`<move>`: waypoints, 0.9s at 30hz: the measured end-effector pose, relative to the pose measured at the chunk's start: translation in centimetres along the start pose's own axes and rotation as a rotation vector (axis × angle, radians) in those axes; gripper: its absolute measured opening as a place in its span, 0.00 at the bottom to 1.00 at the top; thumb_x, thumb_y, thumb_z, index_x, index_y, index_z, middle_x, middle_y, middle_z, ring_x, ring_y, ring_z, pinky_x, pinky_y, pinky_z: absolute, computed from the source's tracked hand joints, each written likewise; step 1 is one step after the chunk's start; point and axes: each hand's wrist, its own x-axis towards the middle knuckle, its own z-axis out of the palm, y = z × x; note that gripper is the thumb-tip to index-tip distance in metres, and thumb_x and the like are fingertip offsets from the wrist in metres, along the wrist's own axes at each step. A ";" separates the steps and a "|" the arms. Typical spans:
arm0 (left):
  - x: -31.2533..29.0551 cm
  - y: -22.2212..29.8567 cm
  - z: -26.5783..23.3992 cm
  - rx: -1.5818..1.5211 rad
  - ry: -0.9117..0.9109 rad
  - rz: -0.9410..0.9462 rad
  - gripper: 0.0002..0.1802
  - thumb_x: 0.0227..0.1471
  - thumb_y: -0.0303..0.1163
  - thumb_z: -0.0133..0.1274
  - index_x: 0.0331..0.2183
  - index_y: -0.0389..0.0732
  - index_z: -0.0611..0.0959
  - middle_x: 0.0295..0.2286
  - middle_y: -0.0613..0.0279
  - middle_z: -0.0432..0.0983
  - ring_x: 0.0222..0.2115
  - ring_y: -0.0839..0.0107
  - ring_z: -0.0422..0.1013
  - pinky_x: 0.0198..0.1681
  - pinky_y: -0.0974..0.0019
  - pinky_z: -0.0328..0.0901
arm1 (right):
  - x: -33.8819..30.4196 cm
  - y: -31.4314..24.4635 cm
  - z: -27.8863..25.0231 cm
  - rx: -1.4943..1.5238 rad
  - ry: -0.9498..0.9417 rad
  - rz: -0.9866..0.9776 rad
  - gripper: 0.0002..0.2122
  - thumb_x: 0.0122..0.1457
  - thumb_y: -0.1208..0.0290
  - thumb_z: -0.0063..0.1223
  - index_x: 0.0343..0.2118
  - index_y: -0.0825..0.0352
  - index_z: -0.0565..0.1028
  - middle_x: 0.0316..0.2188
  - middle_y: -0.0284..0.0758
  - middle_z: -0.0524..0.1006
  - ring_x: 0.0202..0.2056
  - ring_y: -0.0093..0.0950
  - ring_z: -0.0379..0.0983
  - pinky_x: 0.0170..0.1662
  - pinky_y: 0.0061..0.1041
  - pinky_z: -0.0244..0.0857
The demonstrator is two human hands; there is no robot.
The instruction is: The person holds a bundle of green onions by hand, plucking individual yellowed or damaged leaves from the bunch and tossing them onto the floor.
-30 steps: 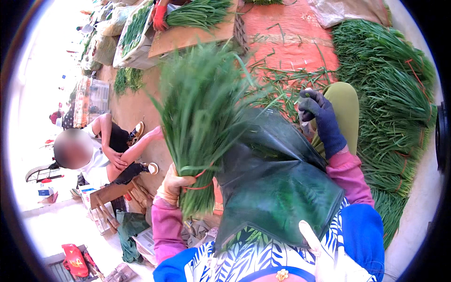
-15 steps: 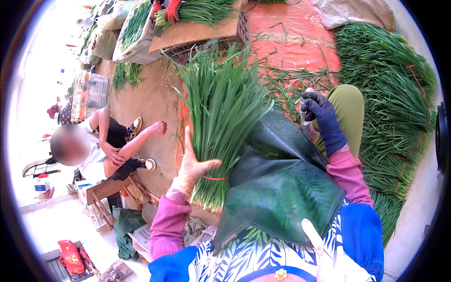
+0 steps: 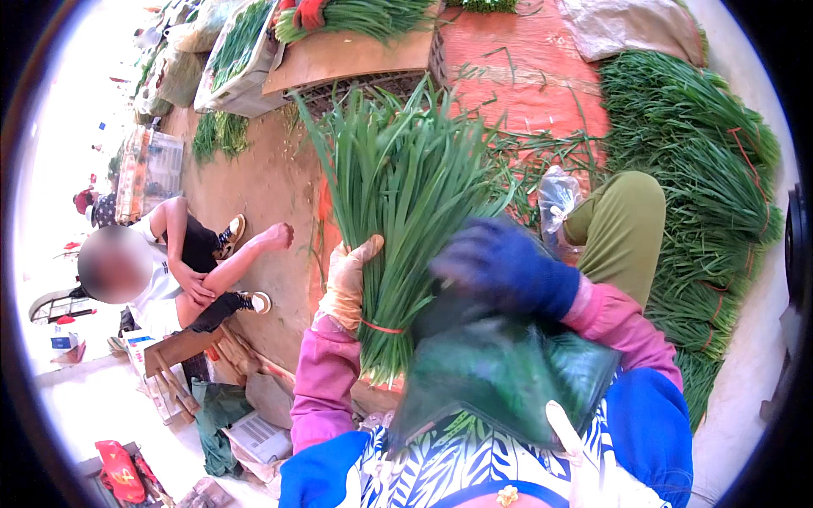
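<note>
A large bundle of garlic chives (image 3: pixel 406 195) stands before me with its leaves fanned away and its pale cut ends toward me. A red band (image 3: pixel 383 328) circles it low down. My left hand (image 3: pixel 347 279), in a thin pale glove, grips the bundle's left side, thumb in front and fingers hidden behind. My right hand (image 3: pixel 500 264), in a dark blue glove, is beside the bundle's right side; motion smears its fingers, so I cannot tell whether they touch the leaves. A dark green shiny apron (image 3: pixel 508 381) covers my lap.
Banded chive bundles (image 3: pixel 686 169) are piled along the right wall. Loose leaves lie on an orange sheet (image 3: pixel 525 76). A clear plastic bag (image 3: pixel 557 199) is by my knee. A seated person (image 3: pixel 161 288) is at left. Red-gloved hands (image 3: pixel 310 13) work at a board-topped crate (image 3: pixel 356 63).
My right hand has moved left from beside my knee to the bundle, uncovering the clear bag. My left hand's thumb has closed in on the leaves.
</note>
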 end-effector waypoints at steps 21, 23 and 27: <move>0.2 -2.0 -2.1 -0.403 0.091 -0.034 0.16 0.49 0.26 0.54 0.41 0.32 0.76 0.35 0.53 0.77 0.31 0.61 0.76 0.37 0.60 0.72 | 3.5 1.0 3.9 0.184 -0.137 0.044 0.21 0.50 0.64 0.54 0.48 0.60 0.69 0.43 0.44 0.71 0.45 0.42 0.68 0.49 0.43 0.61; -0.4 -1.5 -1.1 -0.359 0.107 -0.017 0.15 0.49 0.27 0.54 0.40 0.31 0.77 0.34 0.53 0.77 0.31 0.62 0.76 0.36 0.61 0.72 | 4.5 1.3 2.5 0.363 -0.125 0.189 0.18 0.50 0.63 0.56 0.45 0.61 0.71 0.40 0.43 0.72 0.41 0.43 0.69 0.44 0.40 0.64; -0.9 -1.2 0.0 -0.319 0.134 0.008 0.13 0.49 0.26 0.54 0.39 0.34 0.78 0.33 0.56 0.78 0.30 0.65 0.75 0.35 0.63 0.72 | 5.5 1.9 0.3 0.617 -0.045 0.218 0.10 0.49 0.66 0.58 0.34 0.62 0.75 0.36 0.38 0.73 0.32 0.37 0.72 0.37 0.34 0.66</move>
